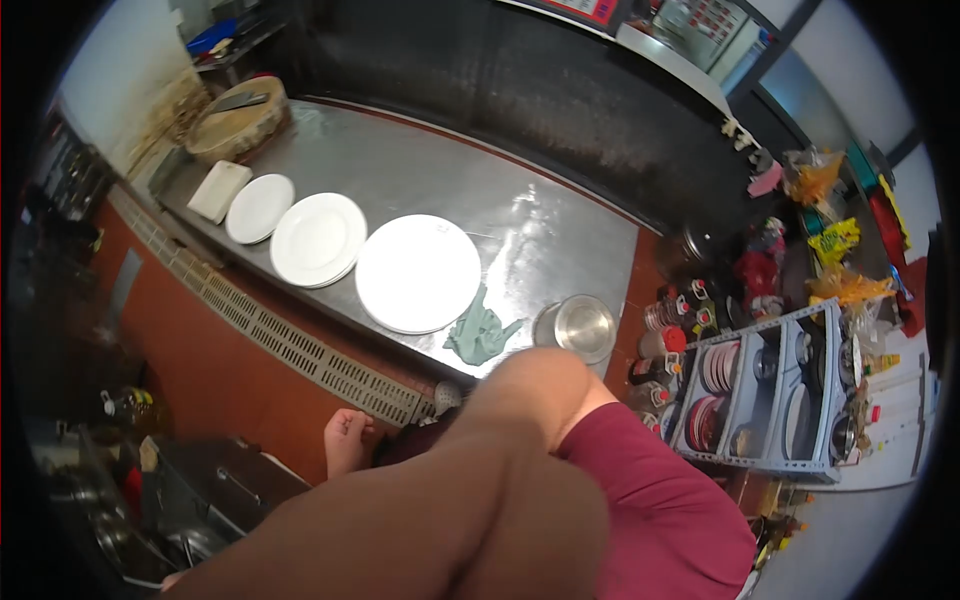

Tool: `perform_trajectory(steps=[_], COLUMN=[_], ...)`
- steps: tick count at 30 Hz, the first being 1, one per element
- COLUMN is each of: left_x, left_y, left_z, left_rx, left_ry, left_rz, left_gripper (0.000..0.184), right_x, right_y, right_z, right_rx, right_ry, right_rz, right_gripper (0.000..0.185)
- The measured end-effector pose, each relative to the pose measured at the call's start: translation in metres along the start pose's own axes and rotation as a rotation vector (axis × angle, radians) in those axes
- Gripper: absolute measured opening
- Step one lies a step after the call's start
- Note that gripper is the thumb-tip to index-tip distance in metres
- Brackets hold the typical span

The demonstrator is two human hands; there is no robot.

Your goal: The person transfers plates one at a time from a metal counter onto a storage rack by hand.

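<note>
Half-curls empty left hand (349,434) near grate (300,350), 7 o'clock | hides right hand, cannot tell grip | faces plates (318,238), 10 o'clock

The counter (400,160) is smooth, shiny metal — the plates (318,240) glossy white, the rag (482,332) soft, matt cloth; the chopping block (238,122) looks like rough-edged wood.

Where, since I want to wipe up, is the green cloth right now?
In the head view, the green cloth lies bunched near the metal counter's front edge, just right of the largest white plate, left of the round metal container.
</note>
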State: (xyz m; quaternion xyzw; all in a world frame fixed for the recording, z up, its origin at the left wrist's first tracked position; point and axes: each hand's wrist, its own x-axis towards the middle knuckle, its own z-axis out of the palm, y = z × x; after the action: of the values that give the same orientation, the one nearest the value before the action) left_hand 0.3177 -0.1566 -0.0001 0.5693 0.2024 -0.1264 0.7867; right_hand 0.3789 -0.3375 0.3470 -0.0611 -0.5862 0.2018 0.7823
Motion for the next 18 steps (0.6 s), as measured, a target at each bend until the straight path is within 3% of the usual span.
perform_trajectory(steps=[4,10,18], left_x=[0.028,0.070,0.135], left_y=[0.022,0.030,0.049], left_z=[0.033,0.053,0.051], left_rx=[-0.036,0.294,0.360], left_ry=[-0.024,-0.101,-0.199], left_rz=[-0.077,-0.051,-0.151], left_gripper=[0.012,0.010,0.010], right_x=[-0.004,-0.007,0.010], right_y=[-0.004,-0.007,0.010], right_z=[-0.028,-0.058,-0.104], right_rx=[0.018,0.010,-0.080], right_ry=[-0.017,-0.004,0.020], right_rz=[-0.028,-0.075,-0.101], right_gripper=[0.047,0.047,0.047])
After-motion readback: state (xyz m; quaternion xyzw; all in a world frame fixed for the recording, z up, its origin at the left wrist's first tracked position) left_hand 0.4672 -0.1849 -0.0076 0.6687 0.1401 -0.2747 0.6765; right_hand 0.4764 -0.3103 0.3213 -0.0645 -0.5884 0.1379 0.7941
